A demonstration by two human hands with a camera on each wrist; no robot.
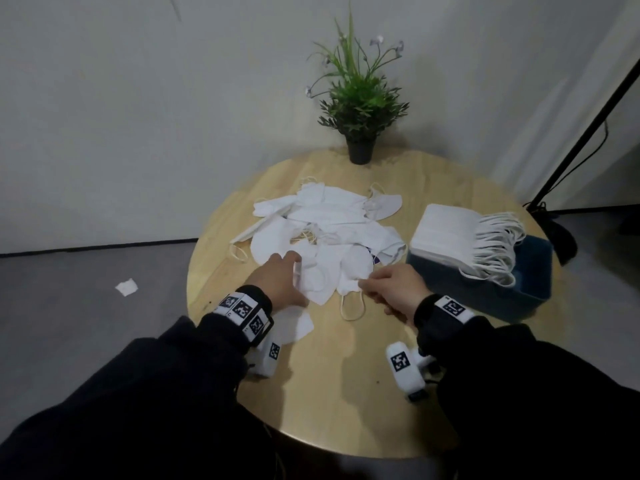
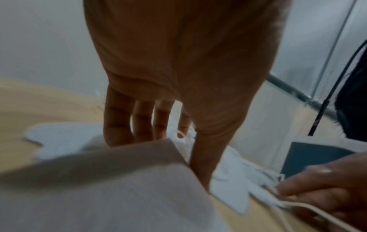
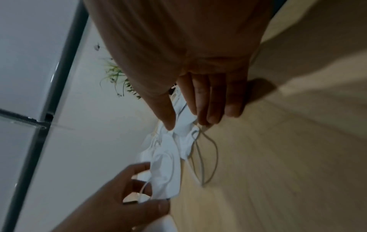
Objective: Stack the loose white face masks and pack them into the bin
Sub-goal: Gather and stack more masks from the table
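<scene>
Several loose white face masks point(image 1: 329, 220) lie in a heap in the middle of the round wooden table point(image 1: 346, 375). At the right stands a dark blue bin point(image 1: 485, 292), and a neat stack of masks point(image 1: 446, 233) rests across its top with ear loops hanging over. My left hand point(image 1: 294, 268) point(image 2: 170, 157) is at the heap's near edge, thumb and fingers holding a mask point(image 3: 164, 172) whose flat end point(image 1: 294, 323) sticks out under the wrist. My right hand point(image 1: 363, 284) point(image 3: 184, 122) pinches the edge of a neighbouring mask point(image 1: 353, 268) between thumb and forefinger; its ear loop point(image 1: 353, 308) trails toward me.
A potted green plant point(image 1: 360, 98) stands at the table's far edge against the wall. A black stand pole point(image 1: 588, 133) with a cable leans at the right behind the bin. A scrap of white paper point(image 1: 126, 287) lies on the grey floor to the left.
</scene>
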